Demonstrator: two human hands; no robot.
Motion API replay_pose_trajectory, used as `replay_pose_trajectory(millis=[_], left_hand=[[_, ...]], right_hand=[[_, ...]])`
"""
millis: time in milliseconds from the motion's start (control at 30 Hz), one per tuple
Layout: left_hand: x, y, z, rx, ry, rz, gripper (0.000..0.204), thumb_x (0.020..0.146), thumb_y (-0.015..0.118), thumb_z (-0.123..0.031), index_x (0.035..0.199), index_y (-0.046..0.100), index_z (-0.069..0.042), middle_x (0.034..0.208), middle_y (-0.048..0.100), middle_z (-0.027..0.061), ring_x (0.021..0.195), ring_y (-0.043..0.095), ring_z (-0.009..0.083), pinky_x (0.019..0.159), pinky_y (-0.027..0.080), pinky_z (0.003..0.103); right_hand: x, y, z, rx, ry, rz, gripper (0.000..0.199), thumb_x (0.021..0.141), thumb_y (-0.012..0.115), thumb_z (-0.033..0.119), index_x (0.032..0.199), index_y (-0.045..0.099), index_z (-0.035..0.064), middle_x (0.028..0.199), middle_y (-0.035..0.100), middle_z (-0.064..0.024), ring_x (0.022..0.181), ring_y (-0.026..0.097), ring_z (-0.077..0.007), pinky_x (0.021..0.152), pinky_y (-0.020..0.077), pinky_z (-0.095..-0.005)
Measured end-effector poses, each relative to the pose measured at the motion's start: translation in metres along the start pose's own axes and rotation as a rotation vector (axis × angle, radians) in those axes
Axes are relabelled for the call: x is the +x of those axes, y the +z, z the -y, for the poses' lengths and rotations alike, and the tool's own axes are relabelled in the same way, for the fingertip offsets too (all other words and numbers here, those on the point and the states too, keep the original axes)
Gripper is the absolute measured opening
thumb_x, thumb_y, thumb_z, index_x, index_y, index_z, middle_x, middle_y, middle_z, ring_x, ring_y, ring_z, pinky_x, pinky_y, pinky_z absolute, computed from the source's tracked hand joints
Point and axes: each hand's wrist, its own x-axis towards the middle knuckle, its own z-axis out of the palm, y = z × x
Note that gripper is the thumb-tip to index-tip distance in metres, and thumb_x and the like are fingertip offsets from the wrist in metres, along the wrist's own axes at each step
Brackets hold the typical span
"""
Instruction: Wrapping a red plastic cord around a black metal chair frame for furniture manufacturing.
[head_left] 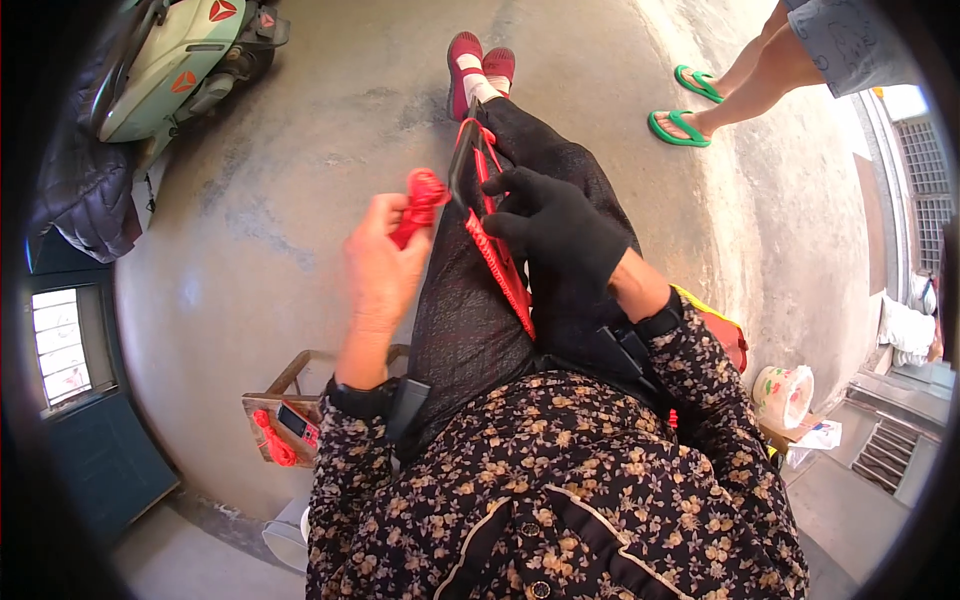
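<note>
My bare left hand (pixel 385 265) is closed around a small wound bundle of red cord (pixel 424 200), held just left of a narrow frame. This dark frame (pixel 460 172) lies along my lap and legs, and red cord (pixel 502 272) is wrapped tightly along its side. In a black glove, my right hand (pixel 555 225) bends its thumb and forefinger round the frame's right side, at the red strands. The other gloved fingers curl in and are partly hidden.
Beside my left hip, a small wooden stool (pixel 285 385) carries a red cord hank (pixel 272 440) and a red phone (pixel 297 424). A scooter (pixel 185 75) stands far left. At the far right, another person's feet wear green flip-flops (pixel 678 128). A white bucket (pixel 785 395) stands right.
</note>
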Motion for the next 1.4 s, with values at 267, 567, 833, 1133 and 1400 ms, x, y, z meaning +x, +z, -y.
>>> replay_pose_trajectory(millis=[267, 567, 833, 1133, 1400], left_hand=[[-0.005, 0.009, -0.032, -0.043, 0.387, -0.132, 0.036, 0.075, 0.065, 0.007, 0.109, 0.062, -0.002, 0.089, 0.067, 0.0054, 0.077, 0.063, 0.0116, 0.067, 0.053, 0.023], [-0.033, -0.012, -0.067, -1.591, -0.252, 0.759, 0.043, 0.095, 0.052, -0.037, 0.12, 0.05, -0.002, 0.129, 0.046, 0.0161, 0.111, 0.051, 0.0178, 0.063, 0.052, 0.027], [-0.055, -0.037, -0.012, -1.659, -0.645, 0.572, 0.032, 0.097, 0.048, -0.028, 0.115, 0.051, -0.002, 0.074, 0.046, 0.0042, 0.06, 0.043, 0.0116, 0.046, 0.038, 0.021], [-0.094, -0.057, 0.003, -0.913, -0.498, 0.494, 0.018, 0.097, 0.052, -0.016, 0.093, 0.059, 0.0, 0.051, 0.031, -0.0073, 0.041, 0.026, 0.0021, 0.038, 0.024, 0.019], [-0.07, -0.057, -0.008, -1.505, -0.129, 0.687, 0.021, 0.099, 0.046, -0.019, 0.103, 0.056, -0.001, 0.068, 0.056, 0.0019, 0.053, 0.05, 0.0086, 0.041, 0.037, 0.021]], right_hand=[[-0.006, -0.018, -0.007, 0.59, 0.012, -0.112, 0.04, 0.08, 0.071, 0.019, 0.111, 0.056, -0.0008, 0.091, 0.066, -0.0081, 0.079, 0.063, -0.0154, 0.071, 0.0499, -0.0282], [-0.081, -0.037, 0.045, 0.803, -0.367, 0.301, 0.054, 0.085, 0.061, 0.046, 0.113, 0.054, -0.0005, 0.099, 0.062, -0.0107, 0.094, 0.059, -0.0183, 0.082, 0.0475, -0.0316], [-0.073, -0.018, 0.022, 0.865, -0.052, 0.021, 0.034, 0.091, 0.058, 0.028, 0.111, 0.056, 0.0015, 0.093, 0.061, -0.0055, 0.087, 0.058, -0.013, 0.077, 0.0472, -0.028], [-0.027, 0.01, -0.022, 1.084, 0.283, 0.18, 0.03, 0.092, 0.059, 0.032, 0.103, 0.061, 0.0036, 0.093, 0.064, -0.0042, 0.075, 0.062, -0.0123, 0.063, 0.0509, -0.0243], [-0.052, -0.02, -0.025, 0.642, -0.202, -0.362, 0.037, 0.092, 0.058, 0.021, 0.122, 0.053, 0.0007, 0.102, 0.065, -0.0103, 0.084, 0.065, -0.0203, 0.075, 0.054, -0.0326]])
